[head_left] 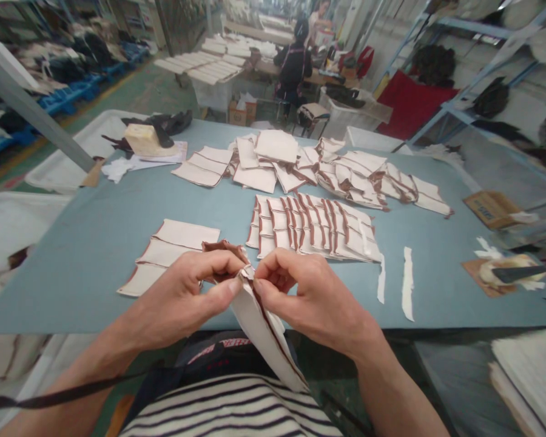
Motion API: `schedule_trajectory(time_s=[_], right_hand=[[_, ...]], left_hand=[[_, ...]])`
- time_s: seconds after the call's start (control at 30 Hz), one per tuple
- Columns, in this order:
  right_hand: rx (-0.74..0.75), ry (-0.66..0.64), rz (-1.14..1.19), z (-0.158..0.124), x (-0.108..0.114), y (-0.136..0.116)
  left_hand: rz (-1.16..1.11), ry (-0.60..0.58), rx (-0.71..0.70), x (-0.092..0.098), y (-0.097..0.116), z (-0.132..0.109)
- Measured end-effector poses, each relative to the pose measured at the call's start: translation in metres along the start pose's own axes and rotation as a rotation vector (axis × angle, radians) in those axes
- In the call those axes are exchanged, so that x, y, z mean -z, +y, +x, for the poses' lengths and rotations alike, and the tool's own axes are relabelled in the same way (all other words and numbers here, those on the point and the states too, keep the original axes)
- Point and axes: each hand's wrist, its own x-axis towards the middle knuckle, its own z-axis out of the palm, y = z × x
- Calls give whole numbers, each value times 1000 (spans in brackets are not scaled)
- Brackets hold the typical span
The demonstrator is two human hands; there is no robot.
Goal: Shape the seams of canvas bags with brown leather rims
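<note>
Between my two hands, above the table's front edge, is a cream fabric panel (259, 321) with brown seam edging, its lower end hanging toward my lap. My left hand (204, 288) pinches its top edge between thumb and forefinger. Close beside it, my right hand (300, 288) pinches the same edge, fingers curled. A brown-edged part of the piece folds up behind the fingertips. To the left, another cream panel (168, 249) with brown seams lies flat. Just beyond my hands is an overlapping row of similar panels (309, 227).
Loose panels (273, 152) are heaped along the table's (95, 243) far side. White strips (407, 282) lie at right, near a tape-like bundle (505, 270) on cardboard and a small carton (491, 209). White bins (22, 218) flank the left edge. A person (295, 64) sits farther back.
</note>
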Motion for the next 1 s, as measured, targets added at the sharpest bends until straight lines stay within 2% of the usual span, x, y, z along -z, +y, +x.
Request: schedule_trajectory(time_s=[0.13,0.43,0.63,0.73,0.83,1.0], right_hand=[[-34,-32,164,5,-2,6],[-62,-23,254,4,-10,16],[-27,87,161,0,-25,10],[-58,169,113,-2,-31,9],[-107,188,110,-5,-31,10],[-133,121,181,-10,-26,15]], left_hand=[[15,8,21,1,-1,1],[48,6,16,0,-5,-1],[34,149,50,-14,-1,-1],[68,206,51,-21,-1,-1],[118,153,2,-24,-5,-1],[90,37,-57,-18,-12,-3]])
